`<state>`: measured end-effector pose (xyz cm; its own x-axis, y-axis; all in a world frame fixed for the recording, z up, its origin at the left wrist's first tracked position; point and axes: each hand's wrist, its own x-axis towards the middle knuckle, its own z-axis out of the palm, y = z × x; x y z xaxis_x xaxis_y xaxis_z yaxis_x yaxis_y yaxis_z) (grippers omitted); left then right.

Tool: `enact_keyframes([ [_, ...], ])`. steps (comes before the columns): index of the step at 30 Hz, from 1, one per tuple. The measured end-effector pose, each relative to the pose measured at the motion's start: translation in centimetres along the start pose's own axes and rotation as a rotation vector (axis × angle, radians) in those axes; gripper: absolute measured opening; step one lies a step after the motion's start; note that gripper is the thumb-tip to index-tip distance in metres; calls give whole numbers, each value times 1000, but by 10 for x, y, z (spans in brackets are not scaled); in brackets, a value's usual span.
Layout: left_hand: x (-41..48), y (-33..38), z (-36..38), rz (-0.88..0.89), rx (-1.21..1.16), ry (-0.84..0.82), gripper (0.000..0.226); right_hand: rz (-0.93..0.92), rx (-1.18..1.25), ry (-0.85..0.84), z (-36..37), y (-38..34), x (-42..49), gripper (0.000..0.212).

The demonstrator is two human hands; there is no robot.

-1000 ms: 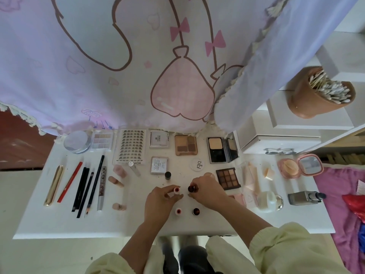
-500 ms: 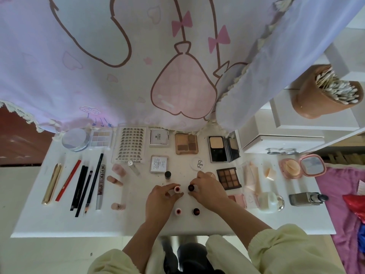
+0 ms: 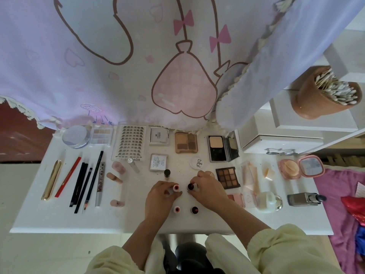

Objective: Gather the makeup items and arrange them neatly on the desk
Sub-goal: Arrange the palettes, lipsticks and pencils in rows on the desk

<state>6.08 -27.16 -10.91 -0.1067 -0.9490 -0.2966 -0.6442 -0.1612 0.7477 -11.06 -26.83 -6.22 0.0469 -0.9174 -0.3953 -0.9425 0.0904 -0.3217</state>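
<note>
Just left of the brown palette point(image 3: 228, 177), the left hand point(image 3: 162, 196) pinches the pink-tipped tube point(image 3: 176, 187) and the right hand point(image 3: 207, 189) pinches the dark-tipped tube point(image 3: 190, 186), both upright on the worktop point(image 3: 59, 218). The step looks like squaring up the lipsticks. The next move likely calls for lining these two up with the front pair point(image 3: 177, 209) and letting go gently.

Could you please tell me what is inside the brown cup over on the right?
The brown cup is packed with cotton swabs, their white tips pointing out of its mouth. Anything lying beneath them, deeper in the cup, is covered and cannot be seen.
</note>
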Motion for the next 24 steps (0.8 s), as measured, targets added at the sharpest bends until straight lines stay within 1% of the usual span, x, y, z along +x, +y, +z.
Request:
enact_keyframes([
  [3,-1,2,-2,0,-23,-4,26,-4,-15,-1,0,-1,-1,31],
  [7,-4,4,-4,-21,-44,1,32,-1,-18,-14,0,-1,-2,32],
  [11,-7,2,-7,-11,-72,4,33,-10,0,-4,0,1,-5,41],
  [16,-15,-7,-20,15,-47,13,32,-59,39,56,-13,4,-12,49],
  [20,-24,-16,-26,29,-1,90,33,-143,83,119,-25,3,-16,44],
  [24,-25,-11,-27,-28,-45,187,28,-193,99,152,-33,-6,-13,40],
])
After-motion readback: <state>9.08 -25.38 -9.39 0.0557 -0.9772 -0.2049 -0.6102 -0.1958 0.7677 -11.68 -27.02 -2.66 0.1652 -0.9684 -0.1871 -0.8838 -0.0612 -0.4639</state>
